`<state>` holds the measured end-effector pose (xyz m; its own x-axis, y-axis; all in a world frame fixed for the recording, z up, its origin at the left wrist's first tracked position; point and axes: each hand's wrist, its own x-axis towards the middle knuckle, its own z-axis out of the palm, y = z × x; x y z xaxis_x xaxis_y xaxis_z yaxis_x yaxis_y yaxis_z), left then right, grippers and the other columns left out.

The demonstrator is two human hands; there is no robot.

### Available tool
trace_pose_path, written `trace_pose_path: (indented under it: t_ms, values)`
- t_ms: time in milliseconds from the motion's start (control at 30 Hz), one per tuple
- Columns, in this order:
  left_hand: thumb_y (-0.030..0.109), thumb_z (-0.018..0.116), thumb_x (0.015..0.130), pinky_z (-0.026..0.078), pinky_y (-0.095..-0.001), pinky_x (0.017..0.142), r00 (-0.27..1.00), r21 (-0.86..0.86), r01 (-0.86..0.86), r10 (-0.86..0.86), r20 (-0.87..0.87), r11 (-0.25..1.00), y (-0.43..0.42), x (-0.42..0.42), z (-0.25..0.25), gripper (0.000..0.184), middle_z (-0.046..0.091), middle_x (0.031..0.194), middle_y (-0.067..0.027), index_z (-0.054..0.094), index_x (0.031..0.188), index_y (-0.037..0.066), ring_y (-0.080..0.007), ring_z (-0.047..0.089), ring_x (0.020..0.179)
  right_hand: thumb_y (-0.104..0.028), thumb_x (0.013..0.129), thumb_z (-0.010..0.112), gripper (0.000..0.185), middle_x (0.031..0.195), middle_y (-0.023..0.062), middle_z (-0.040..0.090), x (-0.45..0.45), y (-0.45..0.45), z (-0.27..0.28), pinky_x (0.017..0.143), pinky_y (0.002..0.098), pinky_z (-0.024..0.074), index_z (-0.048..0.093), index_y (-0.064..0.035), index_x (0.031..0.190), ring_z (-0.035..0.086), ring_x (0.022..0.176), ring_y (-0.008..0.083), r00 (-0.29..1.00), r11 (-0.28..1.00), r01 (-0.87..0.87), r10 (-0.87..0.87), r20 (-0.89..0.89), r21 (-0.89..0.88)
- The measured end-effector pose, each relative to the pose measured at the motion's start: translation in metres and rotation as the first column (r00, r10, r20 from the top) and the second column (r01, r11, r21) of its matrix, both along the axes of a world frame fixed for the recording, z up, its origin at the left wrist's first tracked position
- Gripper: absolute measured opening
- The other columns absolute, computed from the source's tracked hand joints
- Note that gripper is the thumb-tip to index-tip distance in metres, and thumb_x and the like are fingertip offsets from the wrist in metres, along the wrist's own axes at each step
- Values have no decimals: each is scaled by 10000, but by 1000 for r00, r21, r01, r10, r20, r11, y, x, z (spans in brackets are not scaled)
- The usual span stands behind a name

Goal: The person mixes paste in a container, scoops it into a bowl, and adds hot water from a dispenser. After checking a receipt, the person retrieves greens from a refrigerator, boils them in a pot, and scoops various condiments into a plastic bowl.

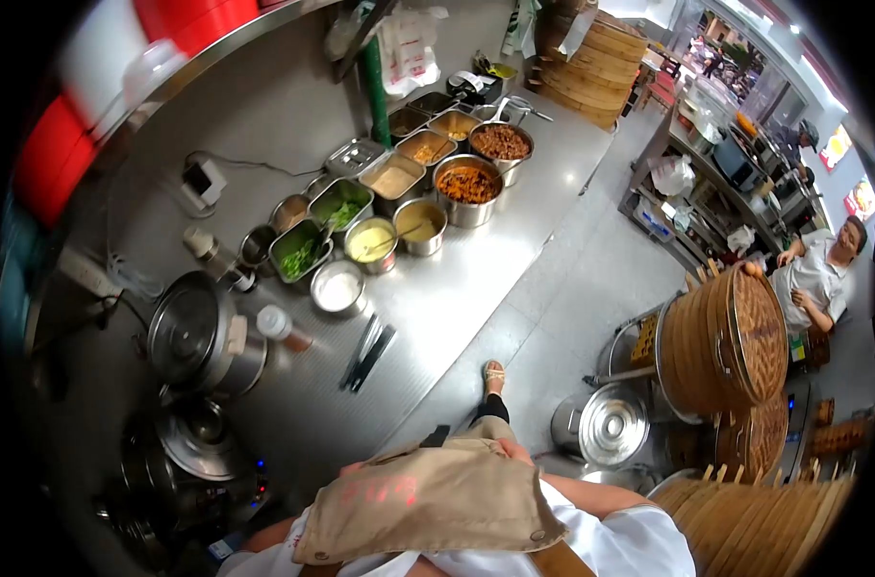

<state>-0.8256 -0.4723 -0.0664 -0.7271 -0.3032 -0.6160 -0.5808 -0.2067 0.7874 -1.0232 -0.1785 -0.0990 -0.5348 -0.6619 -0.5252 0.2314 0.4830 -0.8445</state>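
Observation:
Part of my right hand shows at the edge of the tan apron, close to my body; its fingers are hidden. Only a sliver of my left hand shows at the apron's other edge, and what it holds, if anything, is hidden. On the steel counter ahead lie dark tongs. Beyond them stand a steel bowl of white powder or grains, a pot of yellow sauce, a tray of chopped greens and a pot of reddish-brown topping.
A lidded pot and a shaker bottle stand at the left. Stacked bamboo steamers and a lidded steel pot are at the right. A co-worker is beyond the steamers. My foot is on the tiled floor.

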Motion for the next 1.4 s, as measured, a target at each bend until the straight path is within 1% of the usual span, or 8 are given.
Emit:
trace_pose_path:
  t_ms: [333, 467, 567, 700, 833, 1033, 1267, 1400]
  values:
    - [211, 500, 883, 426, -291, 780, 985, 60, -151, 145, 95, 987, 19, -249, -1, 258, 547, 963, -48, 515, 1092, 61, -150, 520, 876, -390, 878, 447, 346, 874, 163, 577, -315, -51, -26, 729, 355, 432, 521, -67, 978, 544, 780, 301, 728, 745, -666, 660, -185, 37]
    - [210, 500, 883, 429, -292, 777, 986, 61, -138, 131, 106, 989, -1, -340, -2, 257, 549, 961, -49, 515, 1092, 60, -150, 522, 873, -446, 849, 449, 482, 1075, 214, 524, -421, -83, 67, 843, 403, 421, 422, -108, 1191, 522, 984, 360, 519, 605, -703, 796, -312, 373]
    - [209, 501, 883, 432, -292, 775, 986, 43, -135, 130, 107, 990, -11, -375, -1, 257, 550, 960, -51, 515, 1091, 58, -151, 524, 871, -366, 828, 514, 436, 994, 191, 578, -493, -102, 72, 802, 392, 449, 460, -102, 1170, 562, 928, 328, 536, 714, -548, 700, -472, 437]
    - [209, 502, 884, 434, -293, 773, 979, 22, -178, 175, 105, 984, -14, -405, 0, 257, 552, 958, -52, 515, 1091, 57, -151, 527, 869, -305, 826, 535, 389, 970, 137, 611, -564, -130, 144, 734, 357, 484, 491, -76, 1137, 612, 831, 264, 680, 910, -382, 395, -618, 162]
    - [208, 503, 884, 437, -293, 770, 972, -4, -184, 182, 148, 983, -15, -453, 0, 257, 554, 956, -54, 515, 1090, 55, -152, 529, 866, -308, 831, 524, 371, 935, 125, 612, -652, -179, 174, 709, 339, 484, 501, -66, 1112, 607, 777, 239, 611, 918, -394, 297, -734, 43]
    - [207, 504, 884, 442, -294, 766, 862, 12, -432, 409, 299, 902, 37, -462, 18, 256, 556, 953, -56, 515, 1089, 53, -152, 533, 862, -258, 784, 565, 344, 935, 99, 623, -812, -293, 200, 745, 326, 470, 546, -112, 1096, 595, 858, 198, 757, 917, -374, 214, -618, -141]
    - [206, 506, 885, 447, -295, 762, 622, 17, -738, 669, 407, 675, 137, -489, 44, 256, 559, 949, -59, 514, 1088, 50, -153, 538, 858, -264, 797, 529, 330, 919, 147, 623, -939, -465, 128, 786, 346, 453, 562, -60, 1054, 595, 874, 274, 618, 932, -350, 152, -771, -97]
    - [205, 506, 885, 450, -296, 759, 454, -23, -854, 767, 454, 519, 174, -529, 68, 256, 561, 947, -61, 514, 1087, 49, -153, 541, 855, -238, 789, 544, 398, 1004, 190, 599, -977, -571, 63, 813, 338, 441, 529, -7, 1113, 579, 940, 292, 641, 904, -334, 10, -767, -267]
